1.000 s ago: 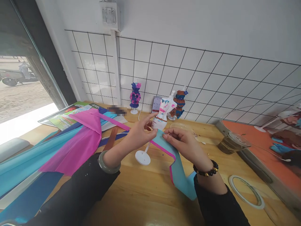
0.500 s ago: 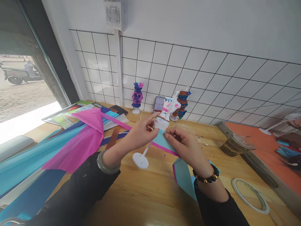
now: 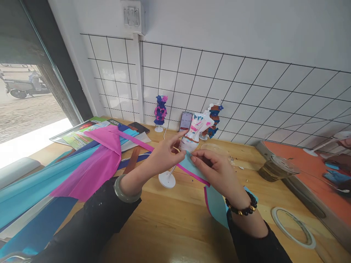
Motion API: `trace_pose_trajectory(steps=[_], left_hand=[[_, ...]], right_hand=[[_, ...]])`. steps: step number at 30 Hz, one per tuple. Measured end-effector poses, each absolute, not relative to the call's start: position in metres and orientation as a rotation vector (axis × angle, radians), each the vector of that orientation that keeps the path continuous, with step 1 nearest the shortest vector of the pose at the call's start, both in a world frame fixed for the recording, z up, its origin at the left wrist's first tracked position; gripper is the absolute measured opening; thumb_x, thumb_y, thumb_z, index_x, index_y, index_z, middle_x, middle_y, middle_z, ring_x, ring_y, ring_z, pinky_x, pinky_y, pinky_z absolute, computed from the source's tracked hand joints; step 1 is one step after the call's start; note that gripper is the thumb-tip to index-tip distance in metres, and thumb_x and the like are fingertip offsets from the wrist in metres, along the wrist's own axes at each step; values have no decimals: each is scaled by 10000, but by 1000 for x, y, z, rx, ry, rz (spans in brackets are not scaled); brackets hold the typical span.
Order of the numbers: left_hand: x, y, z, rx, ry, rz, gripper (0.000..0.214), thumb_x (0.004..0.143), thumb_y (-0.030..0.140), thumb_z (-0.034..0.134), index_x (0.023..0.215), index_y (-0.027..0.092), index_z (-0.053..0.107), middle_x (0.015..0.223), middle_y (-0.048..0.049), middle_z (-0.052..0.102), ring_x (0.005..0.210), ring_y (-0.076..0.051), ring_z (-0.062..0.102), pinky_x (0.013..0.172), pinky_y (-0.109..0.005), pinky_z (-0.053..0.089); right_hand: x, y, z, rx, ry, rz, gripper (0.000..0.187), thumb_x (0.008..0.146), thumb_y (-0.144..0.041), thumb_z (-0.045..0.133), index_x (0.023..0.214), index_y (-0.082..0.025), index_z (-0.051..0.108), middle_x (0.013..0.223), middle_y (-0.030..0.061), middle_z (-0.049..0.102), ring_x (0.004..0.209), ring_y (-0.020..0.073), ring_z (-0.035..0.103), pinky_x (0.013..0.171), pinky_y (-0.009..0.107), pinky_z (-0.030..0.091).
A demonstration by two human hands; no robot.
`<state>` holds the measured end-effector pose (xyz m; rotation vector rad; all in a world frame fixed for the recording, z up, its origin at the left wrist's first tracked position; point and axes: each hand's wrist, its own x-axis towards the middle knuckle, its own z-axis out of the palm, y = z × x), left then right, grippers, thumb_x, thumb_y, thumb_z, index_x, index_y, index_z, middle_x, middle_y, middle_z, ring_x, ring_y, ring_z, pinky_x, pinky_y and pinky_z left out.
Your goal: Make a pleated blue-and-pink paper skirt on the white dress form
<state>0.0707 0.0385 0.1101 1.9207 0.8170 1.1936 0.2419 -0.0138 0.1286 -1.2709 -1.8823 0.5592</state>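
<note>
A small white mannequin (image 3: 195, 129), marked with pink and blue patches and a brown band at its waist, leans to the right on its stand, whose round base (image 3: 167, 179) rests on the table. My left hand (image 3: 167, 151) is at its lower left, pinching the end of a light blue paper strip (image 3: 196, 170) against the hip. Pink edging runs along the strip's lower side. My right hand (image 3: 212, 166) grips the strip's upper edge just to the right. From there the strip's tail (image 3: 218, 206) hangs below my right wrist.
Pink paper (image 3: 105, 157) and blue sheets (image 3: 55, 168) are piled at left. Behind stand two dressed mannequins, one purple and pink (image 3: 160, 113), one brown and blue (image 3: 215, 122), and a phone (image 3: 185, 121). At right are a plastic cup (image 3: 276, 168) and a tape roll (image 3: 293, 227).
The mannequin has shifted slightly right, and its base has moved up and right. My hands keep hold of the strip at nearly the same place.
</note>
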Motion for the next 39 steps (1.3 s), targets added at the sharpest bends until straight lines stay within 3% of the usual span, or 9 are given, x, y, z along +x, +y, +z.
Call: trace_pose_trajectory(steps=[16,24,39], left_hand=[[71,39,108,1838,737,1139,644,768,189,560,1378,225,354,881,-23,563,749,-99,511,674,-230,461],[72,37,109,1847,733,1078,666,763,163,562,1383,262,340,962,-37,593,829,-125,553,731,-259,481],[75,36,108,1749,659,1109,650,766,172,573,1374,241,354,1015,-61,594,863,-140,558,715,-259,491]], right_hand=[[247,-12,128,-1241,-1881,560,218,838,-314,528,914,-183,685,743,23,656,634,135,541,524,251,394],[245,-11,127,-1279,-1873,504,162,834,-300,535,828,-178,643,647,-5,587,561,106,461,491,235,335],[244,-9,123,-1288,-1852,375,190,846,-340,527,781,-181,610,649,9,585,568,114,466,508,242,357]])
